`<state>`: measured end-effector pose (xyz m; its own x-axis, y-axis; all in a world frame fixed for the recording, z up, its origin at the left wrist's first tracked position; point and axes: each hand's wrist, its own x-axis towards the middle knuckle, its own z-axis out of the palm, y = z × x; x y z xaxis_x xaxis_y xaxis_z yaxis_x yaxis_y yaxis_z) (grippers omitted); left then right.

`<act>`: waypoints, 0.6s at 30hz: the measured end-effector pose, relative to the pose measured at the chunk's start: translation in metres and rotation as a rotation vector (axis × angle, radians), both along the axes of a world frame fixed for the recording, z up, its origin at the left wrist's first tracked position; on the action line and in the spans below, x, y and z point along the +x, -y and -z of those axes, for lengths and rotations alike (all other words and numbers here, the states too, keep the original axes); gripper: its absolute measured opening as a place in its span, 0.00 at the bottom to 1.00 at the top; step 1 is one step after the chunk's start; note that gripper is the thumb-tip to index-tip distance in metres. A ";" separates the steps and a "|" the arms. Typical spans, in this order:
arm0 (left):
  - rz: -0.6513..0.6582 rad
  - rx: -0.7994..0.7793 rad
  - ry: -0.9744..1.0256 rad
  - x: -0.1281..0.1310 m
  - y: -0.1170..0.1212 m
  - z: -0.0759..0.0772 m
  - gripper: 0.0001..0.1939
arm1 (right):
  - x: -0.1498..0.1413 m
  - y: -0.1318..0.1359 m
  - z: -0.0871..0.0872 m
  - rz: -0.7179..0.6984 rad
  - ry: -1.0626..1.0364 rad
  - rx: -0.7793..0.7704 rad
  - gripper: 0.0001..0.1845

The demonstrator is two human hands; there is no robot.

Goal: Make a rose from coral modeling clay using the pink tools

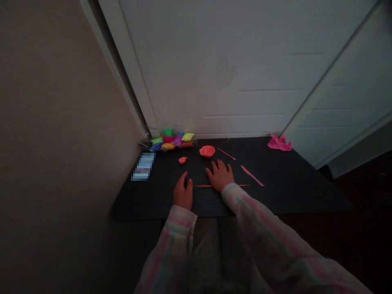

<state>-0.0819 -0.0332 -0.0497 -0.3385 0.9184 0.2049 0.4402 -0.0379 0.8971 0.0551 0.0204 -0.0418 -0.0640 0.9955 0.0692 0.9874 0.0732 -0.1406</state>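
My left hand (183,191) rests on the black table (147,200) near its front edge, fingers loosely together and holding nothing. My right hand (219,175) lies flat with fingers slightly spread, also empty. It sits on or just over a thin orange clay strip (203,185), which shows on both sides of it. Ahead of my hands lie a rounded lump of orange-red modelling clay (207,151) and a small orange-red clay scrap (183,160). To the right are a thin clay strip (226,154) and a wider tapered clay strip (252,175).
Small bags of coloured modelling clay (171,141) are heaped at the table's back corner. A crumpled pink clay sheet (279,143) lies at the back right, and a pixelated flat packet (143,166) at the left. A wall and white door bound the table.
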 end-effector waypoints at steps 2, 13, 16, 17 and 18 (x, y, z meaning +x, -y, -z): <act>-0.001 -0.001 0.017 0.000 0.000 -0.001 0.18 | 0.000 -0.002 -0.001 0.006 0.008 -0.014 0.31; -0.001 0.005 0.031 0.001 0.001 -0.001 0.18 | 0.002 0.015 0.001 -0.009 0.021 -0.021 0.32; -0.011 0.004 0.039 0.000 0.000 0.001 0.17 | -0.003 0.006 0.000 0.026 -0.012 -0.025 0.31; -0.015 0.004 0.040 -0.001 0.000 0.002 0.17 | -0.003 0.005 -0.001 0.030 -0.035 -0.012 0.31; -0.019 0.003 0.038 -0.002 0.001 0.002 0.17 | -0.002 0.003 -0.003 0.034 -0.064 0.017 0.30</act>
